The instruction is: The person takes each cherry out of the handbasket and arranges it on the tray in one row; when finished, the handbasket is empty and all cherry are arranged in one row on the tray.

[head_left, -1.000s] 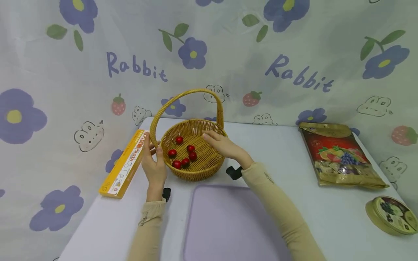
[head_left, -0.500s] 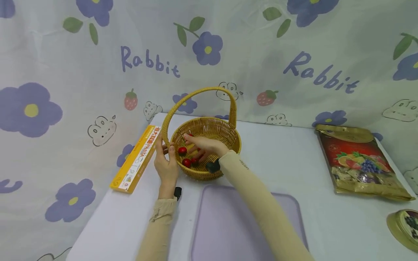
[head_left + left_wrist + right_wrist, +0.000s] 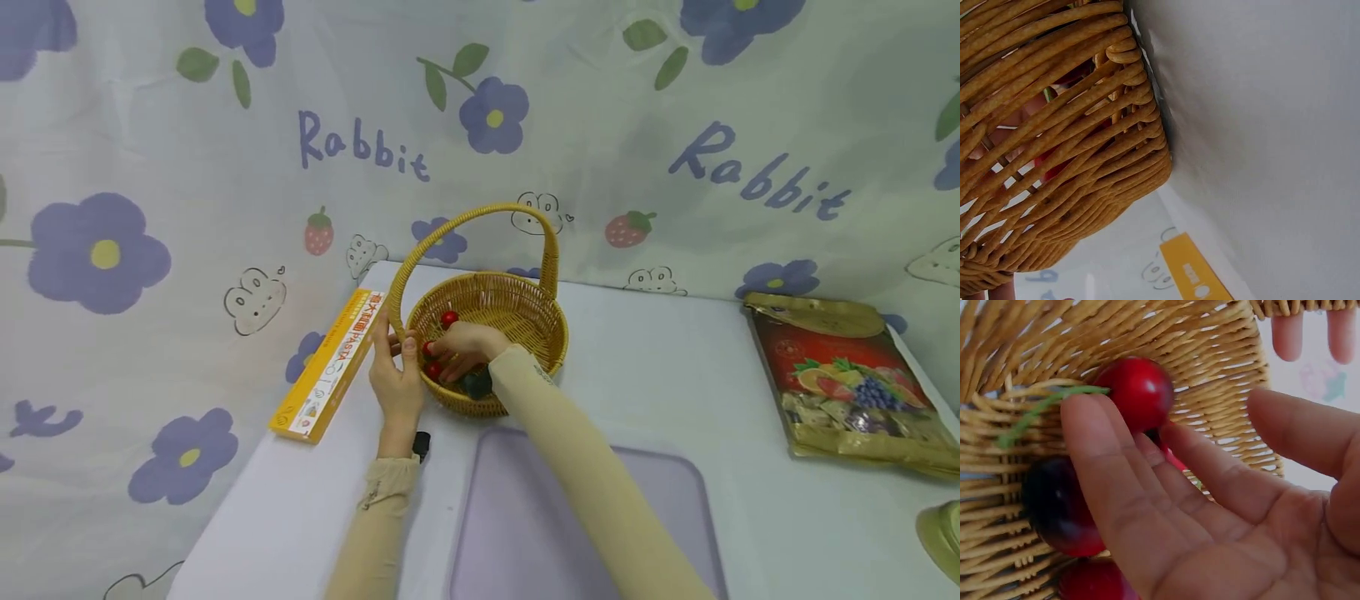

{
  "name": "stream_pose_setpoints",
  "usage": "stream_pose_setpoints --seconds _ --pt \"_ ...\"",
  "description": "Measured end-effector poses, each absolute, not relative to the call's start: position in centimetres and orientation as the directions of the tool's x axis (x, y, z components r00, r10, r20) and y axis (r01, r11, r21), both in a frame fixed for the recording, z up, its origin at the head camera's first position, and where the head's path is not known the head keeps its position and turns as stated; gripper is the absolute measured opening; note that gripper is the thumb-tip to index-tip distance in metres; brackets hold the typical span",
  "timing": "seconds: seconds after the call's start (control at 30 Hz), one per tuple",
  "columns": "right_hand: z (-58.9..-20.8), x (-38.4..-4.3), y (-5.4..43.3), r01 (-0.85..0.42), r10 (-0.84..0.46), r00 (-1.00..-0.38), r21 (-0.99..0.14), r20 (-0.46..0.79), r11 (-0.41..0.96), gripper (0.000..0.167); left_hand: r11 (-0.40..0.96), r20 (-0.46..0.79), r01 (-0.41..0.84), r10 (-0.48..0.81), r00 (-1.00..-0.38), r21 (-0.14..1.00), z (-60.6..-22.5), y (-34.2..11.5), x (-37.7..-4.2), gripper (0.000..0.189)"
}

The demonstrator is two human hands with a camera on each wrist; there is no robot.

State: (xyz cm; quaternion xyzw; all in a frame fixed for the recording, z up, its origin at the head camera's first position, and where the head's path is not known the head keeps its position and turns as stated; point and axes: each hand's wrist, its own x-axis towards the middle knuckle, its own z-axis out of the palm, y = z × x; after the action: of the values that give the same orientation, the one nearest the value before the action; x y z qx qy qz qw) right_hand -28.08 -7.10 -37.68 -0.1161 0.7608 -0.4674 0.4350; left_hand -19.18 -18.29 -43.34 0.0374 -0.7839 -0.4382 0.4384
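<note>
A round wicker basket (image 3: 491,287) with a tall arched handle stands on the table. My left hand (image 3: 397,387) grips its left side at the foot of the handle. Two of that hand's fingertips (image 3: 1287,337) show at the rim in the right wrist view. Inside the basket, my right hand (image 3: 471,343) reaches down among red cherries (image 3: 449,318), fingers mostly straight and thumb apart. In the right wrist view its fingers touch or nearly touch a cherry (image 3: 1140,390) with a green stem. A darker cherry (image 3: 1060,503) lies beside them, partly hidden by a finger.
A yellow pasta box (image 3: 330,367) lies left of the basket. In front is a pale purple tray (image 3: 525,533), partly under the right forearm. A red and gold bag (image 3: 855,375) and a gold tin (image 3: 941,537) are at the right. A patterned curtain hangs behind.
My right hand has moved from the basket's right rim leftward and down among the cherries. My left hand keeps its grip on the basket. The head view has turned slightly left.
</note>
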Motion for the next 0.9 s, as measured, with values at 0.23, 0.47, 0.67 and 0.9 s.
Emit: stream_pose_setpoints --seconds 0.23,0.47,0.67,0.9 --pt "-38.1 -28.4 -7.5 0.220 -0.558 -0.611 -0.798 -0.561 0.561 0.032 0.606 0.653 0.335 -0.435 -0.620 0.721 -43.2 -18.2 -19.1 0.049" --pt "-38.5 -28.7 -7.7 0.281 -0.569 -0.588 -0.805 -0.575 0.523 0.025 0.607 0.648 0.324 -0.446 -0.617 0.726 -43.2 -18.2 -18.9 0.049" --pt "-38.6 -28.6 -7.4 0.301 -0.643 -0.530 -0.832 -0.552 0.466 0.022 0.591 0.641 0.333 -0.445 -0.625 0.735 -43.1 -18.1 -18.8 0.051" --pt "-37.5 -28.5 -5.7 0.226 -0.684 -0.587 -0.899 -0.433 0.375 0.037 0.577 0.627 0.329 -0.448 -0.638 0.747 -43.2 -18.3 -18.8 0.054"
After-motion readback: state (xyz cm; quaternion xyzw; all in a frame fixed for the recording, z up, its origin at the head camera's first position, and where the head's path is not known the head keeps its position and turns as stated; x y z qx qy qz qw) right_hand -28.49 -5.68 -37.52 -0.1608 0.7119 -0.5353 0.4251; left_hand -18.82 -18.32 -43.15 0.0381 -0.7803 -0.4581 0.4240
